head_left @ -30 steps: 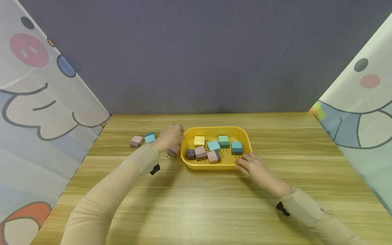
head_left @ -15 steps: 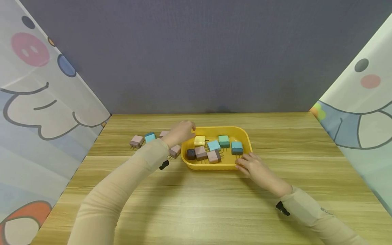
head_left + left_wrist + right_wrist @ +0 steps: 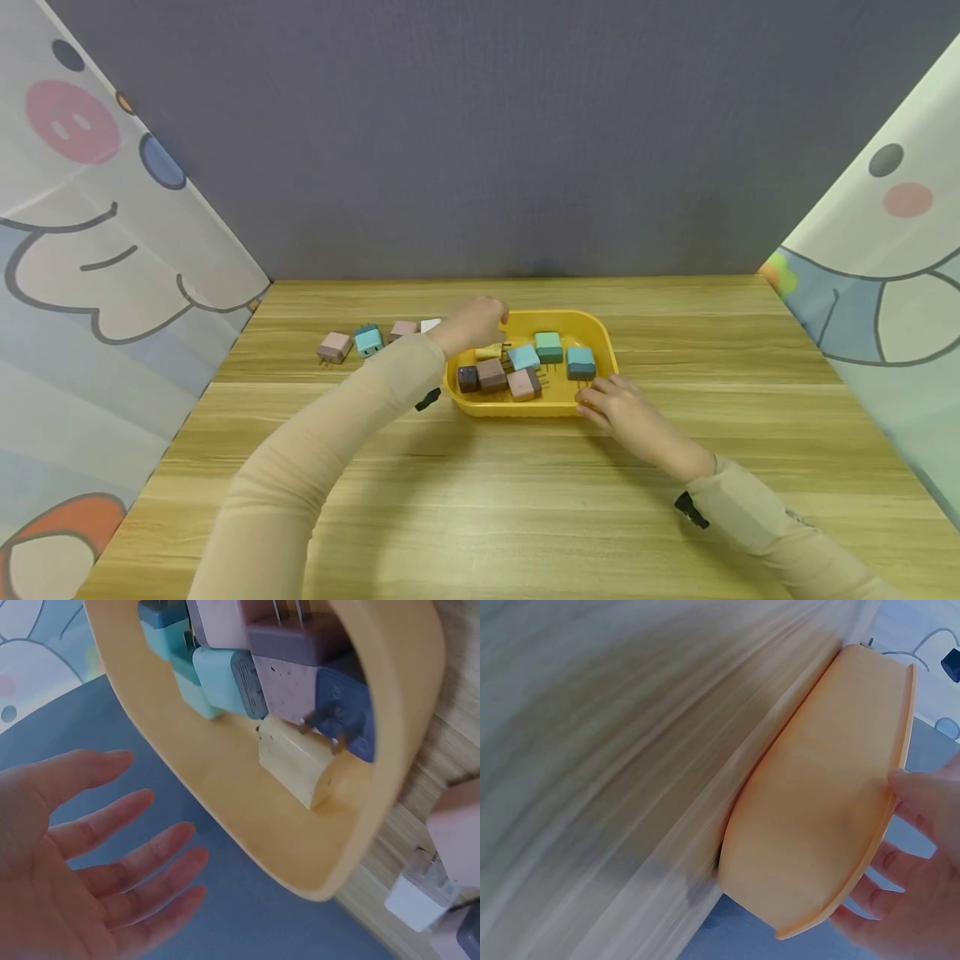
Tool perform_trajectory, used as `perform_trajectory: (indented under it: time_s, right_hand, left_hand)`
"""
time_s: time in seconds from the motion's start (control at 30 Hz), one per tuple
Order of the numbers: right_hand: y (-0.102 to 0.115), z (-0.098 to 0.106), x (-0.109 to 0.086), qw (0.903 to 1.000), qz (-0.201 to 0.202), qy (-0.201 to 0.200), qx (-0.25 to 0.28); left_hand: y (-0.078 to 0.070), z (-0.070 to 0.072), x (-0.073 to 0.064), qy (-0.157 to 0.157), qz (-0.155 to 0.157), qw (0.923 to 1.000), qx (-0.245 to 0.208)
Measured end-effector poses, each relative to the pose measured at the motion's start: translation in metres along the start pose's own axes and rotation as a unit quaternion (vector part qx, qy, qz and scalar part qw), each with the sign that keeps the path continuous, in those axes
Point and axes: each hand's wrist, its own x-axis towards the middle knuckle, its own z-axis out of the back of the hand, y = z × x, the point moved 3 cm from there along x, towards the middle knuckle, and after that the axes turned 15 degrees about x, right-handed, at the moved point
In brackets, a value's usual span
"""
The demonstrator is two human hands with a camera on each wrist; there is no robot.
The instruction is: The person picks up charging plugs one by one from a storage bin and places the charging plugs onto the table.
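A yellow plastic tray [image 3: 532, 409] stands on the wooden table with several charger plugs inside. Among them are a yellow charger plug [image 3: 292, 761], a dark blue charger plug [image 3: 345, 709], a light blue charger plug [image 3: 523, 357] and a green charger plug [image 3: 548, 346]. Over the tray's back left part hovers my left hand [image 3: 472, 323], its fingers spread loosely and holding nothing in the left wrist view. My right hand [image 3: 622, 410] grips the tray's front right rim, thumb outside and fingers over the inner side, as the right wrist view shows [image 3: 922, 855].
Left of the tray, loose charger plugs lie on the table: a pink one [image 3: 333, 347], a blue one [image 3: 368, 340], another pink one [image 3: 403, 331] and a white one [image 3: 420, 896]. A grey panel [image 3: 510, 142] rises behind the table, with cartoon-printed cloth [image 3: 877, 275] at both sides.
My left hand has moved right, from beside the tray's left end to above its back left part, uncovering loose chargers behind it. The right hand has stayed on the rim.
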Motion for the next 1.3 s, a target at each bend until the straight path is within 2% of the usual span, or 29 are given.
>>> perform_trajectory:
  time_s: [0.4, 0.83, 0.97, 1.17, 1.3]
  right_hand:
    - [0.000, -0.001, 0.001, 0.9999, 0.002, 0.007, -0.008]
    - [0.000, -0.001, 0.001, 0.9996, 0.023, -0.003, -0.019]
    - [-0.001, -0.001, 0.001, 0.9994, 0.026, -0.006, -0.021]
    - [-0.002, -0.002, 0.001, 0.9994, 0.028, -0.005, -0.021]
    - [-0.002, -0.002, 0.001, 0.9994, 0.027, -0.004, -0.019]
  left_hand:
    - [-0.022, 0.001, 0.012, 0.035, -0.025, 0.9989, 0.017]
    - [-0.038, -0.012, 0.028, 0.056, -0.046, 0.9965, 0.042]
    - [-0.042, -0.016, 0.032, 0.064, -0.048, 0.9964, 0.028]
    - [-0.043, -0.024, 0.037, 0.070, -0.025, 0.9972, -0.013]
    - [-0.044, -0.029, 0.040, 0.068, -0.019, 0.9974, -0.015]
